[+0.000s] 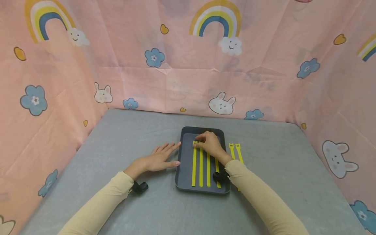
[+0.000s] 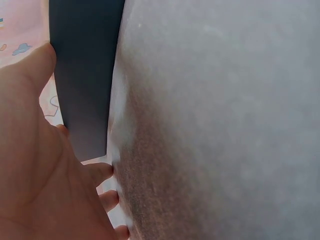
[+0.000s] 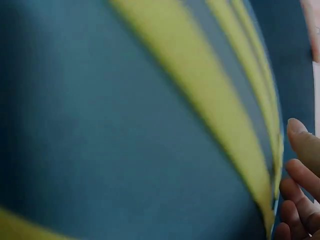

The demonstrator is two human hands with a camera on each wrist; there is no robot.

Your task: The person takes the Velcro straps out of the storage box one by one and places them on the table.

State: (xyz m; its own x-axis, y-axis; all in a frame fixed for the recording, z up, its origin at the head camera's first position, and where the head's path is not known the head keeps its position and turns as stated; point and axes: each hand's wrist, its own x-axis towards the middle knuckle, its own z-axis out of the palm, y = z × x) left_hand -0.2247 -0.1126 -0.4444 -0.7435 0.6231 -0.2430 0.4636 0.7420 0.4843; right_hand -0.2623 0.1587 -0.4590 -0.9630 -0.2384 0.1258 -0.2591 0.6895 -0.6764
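A dark grey rectangular tray (image 1: 184, 169) lies on the table, with several yellow cable straps (image 1: 194, 166) side by side lengthwise inside it. My left hand (image 1: 160, 160) rests at the tray's left side, fingers spread, with thumb and fingertips at its wall; the left wrist view shows the palm beside that dark wall (image 2: 85, 75). Over the tray's far half is my right hand (image 1: 212, 144), thumb and index finger around the slotted head of the leftmost strap. In the right wrist view its fingers (image 3: 300, 175) are loosely bent, with a gap below the thumb and no strap visibly pinched.
Two more yellow straps (image 1: 239, 152) lie on the table just right of the tray, partly hidden by the right forearm. The grey tabletop (image 1: 279, 169) is enclosed at the back and sides by a pink patterned cloth (image 1: 182, 85).
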